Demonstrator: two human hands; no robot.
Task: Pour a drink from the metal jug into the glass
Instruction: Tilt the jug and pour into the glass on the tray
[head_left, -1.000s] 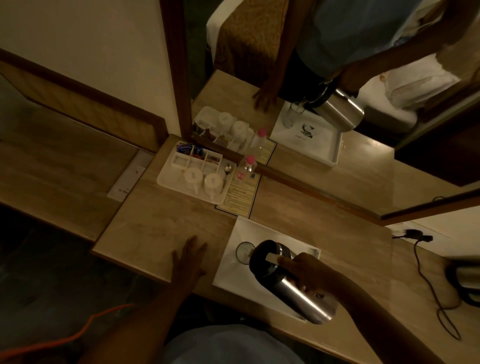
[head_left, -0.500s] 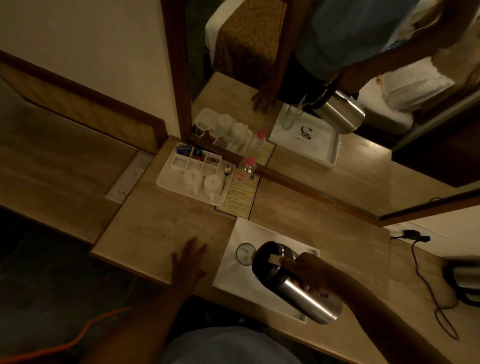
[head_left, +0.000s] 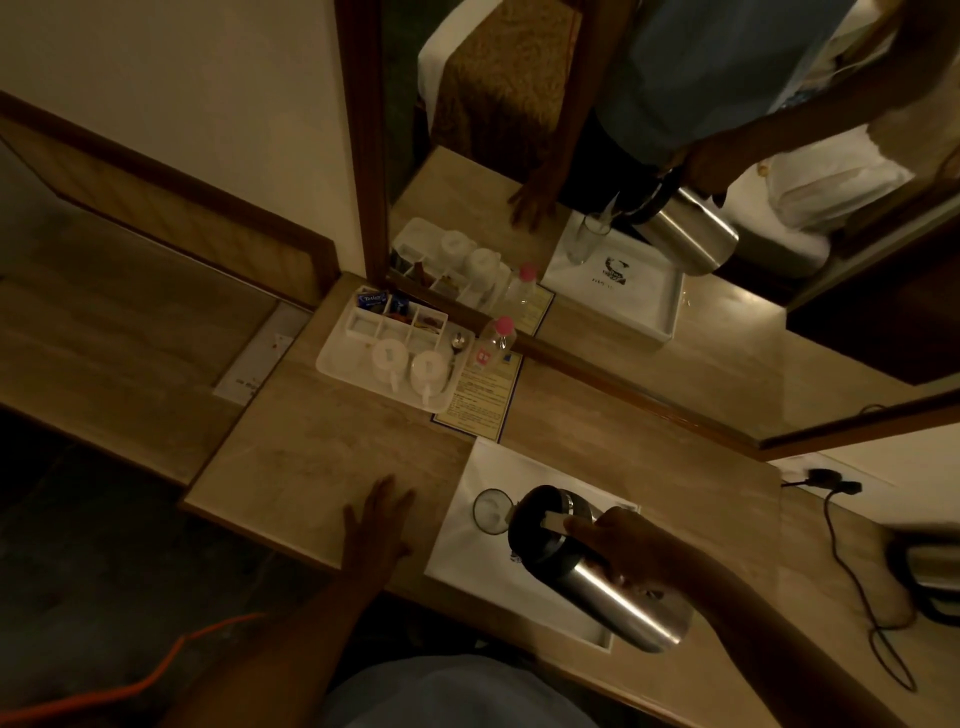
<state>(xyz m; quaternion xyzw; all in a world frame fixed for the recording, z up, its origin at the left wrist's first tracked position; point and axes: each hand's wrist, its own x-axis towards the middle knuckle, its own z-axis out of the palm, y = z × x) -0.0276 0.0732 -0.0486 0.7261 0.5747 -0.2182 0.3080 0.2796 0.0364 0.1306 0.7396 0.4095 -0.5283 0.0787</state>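
Little has moved since half a second ago — the brushed-steel cylindrical jug with a black plastic top (head_left: 597, 566) sits tipped at much the same angle, its base perhaps a touch higher, spout end down toward the clear round drinking glass (head_left: 491, 511). Right hand (head_left: 618, 540) is wrapped around the jug near its dark collar, thumb over a pale lever on the lid. Whether liquid runs cannot be told from above; the mirror's reflection shows the spout right over the glass rim.

Left hand (head_left: 382, 525) lies flat, fingers spread, holding nothing, palm down on the matte beige stone-look desk top (head_left: 322, 447), same spot as before. The glass stands upright just right of that hand, on a shallow white rectangular tray (head_left: 467, 545) which lies under the right hand and jug.

Beyond the left hand, well apart — a white plastic compartment tray (head_left: 337, 358) carrying two upturned white ceramic cups (head_left: 410, 366), sachets in its far cells and a metal spoon. Just beside it a small clear bottle with a pink cap (head_left: 497, 340) stands on a printed card with a blue border (head_left: 480, 395). Wood-framed wall mirror (head_left: 675, 338) runs along the back. Far right of the right hand, a black cable (head_left: 852, 561) trails from a wall plug toward a blurred steel kettle (head_left: 930, 566).
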